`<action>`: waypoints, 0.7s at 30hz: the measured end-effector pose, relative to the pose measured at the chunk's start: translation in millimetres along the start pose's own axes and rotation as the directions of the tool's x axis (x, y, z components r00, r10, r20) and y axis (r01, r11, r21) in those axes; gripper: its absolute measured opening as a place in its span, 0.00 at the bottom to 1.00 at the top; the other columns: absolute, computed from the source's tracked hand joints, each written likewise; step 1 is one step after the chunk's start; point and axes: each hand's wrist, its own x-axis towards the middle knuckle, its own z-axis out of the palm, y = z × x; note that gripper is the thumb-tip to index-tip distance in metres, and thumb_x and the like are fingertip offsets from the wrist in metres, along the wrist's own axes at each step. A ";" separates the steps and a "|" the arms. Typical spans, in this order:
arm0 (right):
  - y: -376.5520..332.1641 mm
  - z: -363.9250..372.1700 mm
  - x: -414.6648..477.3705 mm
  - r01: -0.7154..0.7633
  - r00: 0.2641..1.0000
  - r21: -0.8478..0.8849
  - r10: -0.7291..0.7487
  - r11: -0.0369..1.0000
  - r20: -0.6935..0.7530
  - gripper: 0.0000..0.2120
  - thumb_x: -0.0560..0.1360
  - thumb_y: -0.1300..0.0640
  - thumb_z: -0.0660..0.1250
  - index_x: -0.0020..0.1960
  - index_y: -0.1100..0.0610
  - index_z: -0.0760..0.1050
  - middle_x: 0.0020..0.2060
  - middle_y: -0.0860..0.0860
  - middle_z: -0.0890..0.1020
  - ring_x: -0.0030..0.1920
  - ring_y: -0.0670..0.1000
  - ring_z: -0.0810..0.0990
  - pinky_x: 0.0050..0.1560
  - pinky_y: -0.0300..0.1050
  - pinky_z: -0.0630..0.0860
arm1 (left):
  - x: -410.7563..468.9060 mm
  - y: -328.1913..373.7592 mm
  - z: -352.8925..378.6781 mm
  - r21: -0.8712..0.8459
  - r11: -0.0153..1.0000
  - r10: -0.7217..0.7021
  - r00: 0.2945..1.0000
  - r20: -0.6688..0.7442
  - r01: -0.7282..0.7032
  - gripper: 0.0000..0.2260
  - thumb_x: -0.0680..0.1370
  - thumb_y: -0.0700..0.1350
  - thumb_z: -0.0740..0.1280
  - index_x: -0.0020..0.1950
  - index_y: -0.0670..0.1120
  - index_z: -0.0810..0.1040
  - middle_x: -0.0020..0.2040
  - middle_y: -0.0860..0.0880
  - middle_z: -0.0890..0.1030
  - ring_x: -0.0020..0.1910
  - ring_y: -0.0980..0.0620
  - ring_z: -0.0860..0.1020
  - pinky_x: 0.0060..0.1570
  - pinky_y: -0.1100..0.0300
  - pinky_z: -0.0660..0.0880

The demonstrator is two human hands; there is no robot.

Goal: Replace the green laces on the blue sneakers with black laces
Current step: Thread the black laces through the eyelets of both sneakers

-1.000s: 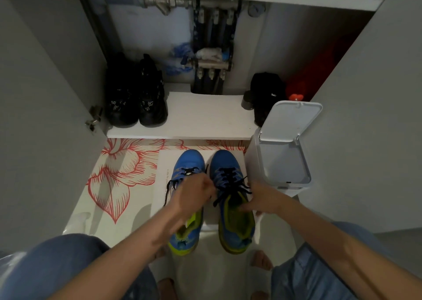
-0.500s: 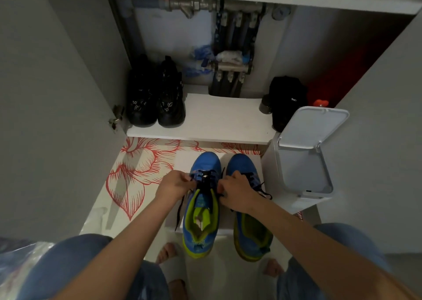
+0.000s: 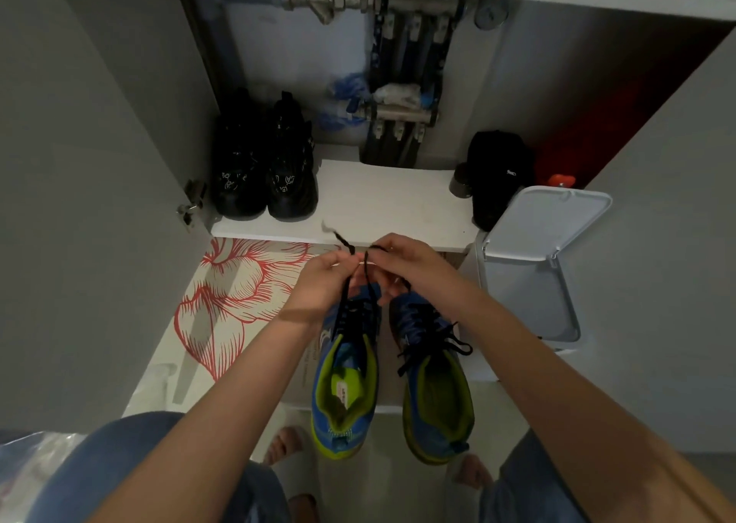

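Sneakers (image 3: 436, 395), two, sit side by side on the floor beside one bin (image 3: 545, 219), both black-laced. Left hand (image 3: 318, 287) and right hand (image 3: 406, 263) each pinch an end of the left sneaker's (image 3: 346, 383) lace (image 3: 370, 287). The hands are higher than half a second ago, drawing the lace up.

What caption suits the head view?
Left hand and right hand hold black lace ends above one blue sneaker beside its mate.

Black shoes (image 3: 265, 172) on shelf (image 3: 382, 200); open bin (image 3: 533, 267).
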 end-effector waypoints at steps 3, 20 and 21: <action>-7.3 2.2 12.5 0.031 0.997 -0.095 -0.037 0.995 -0.062 0.08 0.80 0.58 0.60 0.47 0.62 0.74 0.29 0.52 0.74 0.26 0.48 0.69 0.26 0.39 0.71 | 7.5 7.1 3.5 0.038 0.997 0.068 0.998 -0.004 -0.068 0.07 0.81 0.39 0.58 0.48 0.38 0.74 0.36 0.42 0.72 0.31 0.51 0.69 0.34 0.63 0.69; -17.5 5.0 53.6 0.115 0.903 -0.224 -0.196 0.968 -0.383 0.02 0.74 0.58 0.69 0.44 0.57 0.77 0.32 0.49 0.77 0.34 0.44 0.78 0.36 0.40 0.78 | 33.1 30.9 17.3 -0.106 0.954 0.255 0.946 -0.199 -0.279 0.10 0.81 0.39 0.59 0.57 0.40 0.78 0.51 0.43 0.81 0.47 0.53 0.80 0.48 0.60 0.78; -18.5 6.8 54.2 0.114 0.909 -0.177 -0.174 0.978 -0.379 0.04 0.74 0.59 0.69 0.47 0.59 0.77 0.34 0.51 0.78 0.34 0.46 0.79 0.37 0.42 0.79 | 34.3 32.0 16.6 -0.112 0.954 0.252 0.948 -0.196 -0.277 0.10 0.81 0.39 0.59 0.58 0.40 0.78 0.51 0.44 0.81 0.47 0.54 0.80 0.46 0.62 0.79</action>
